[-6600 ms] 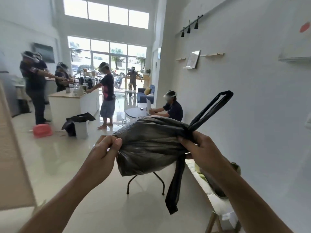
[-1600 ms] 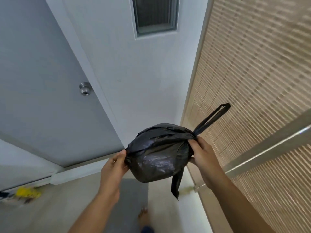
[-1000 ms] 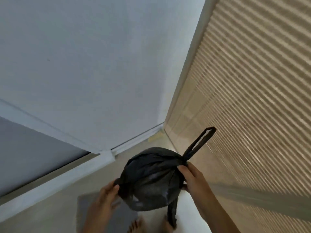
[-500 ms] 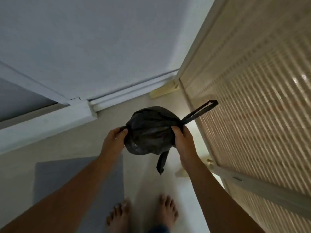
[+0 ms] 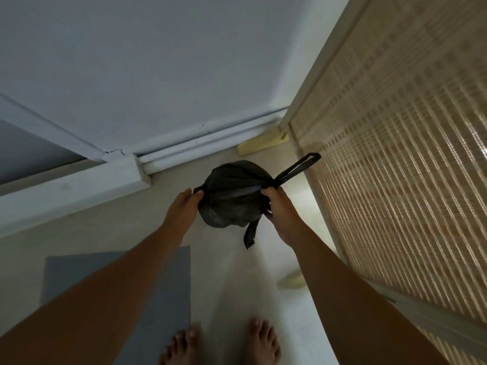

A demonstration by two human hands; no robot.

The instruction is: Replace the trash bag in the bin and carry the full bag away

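Full trash bag (image 5: 232,196) now lower than half second ago, nearing floor in corner by woven screen (image 5: 395,154). Left hand (image 5: 184,209) pinching bag side, right hand (image 5: 279,206) gripping knot. Set-down probably coming.

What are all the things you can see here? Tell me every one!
trash bag: one, black, tied shut, held up above the floor between both hands
mat: one, grey, on the floor at lower left
floor: one, pale cream, underfoot
wall: one, white, ahead
woven screen: one, tan, on the right
left hand: one, gripping the bag's left side
right hand: one, gripping the bag's knotted right side
bare feet: two, at the bottom edge
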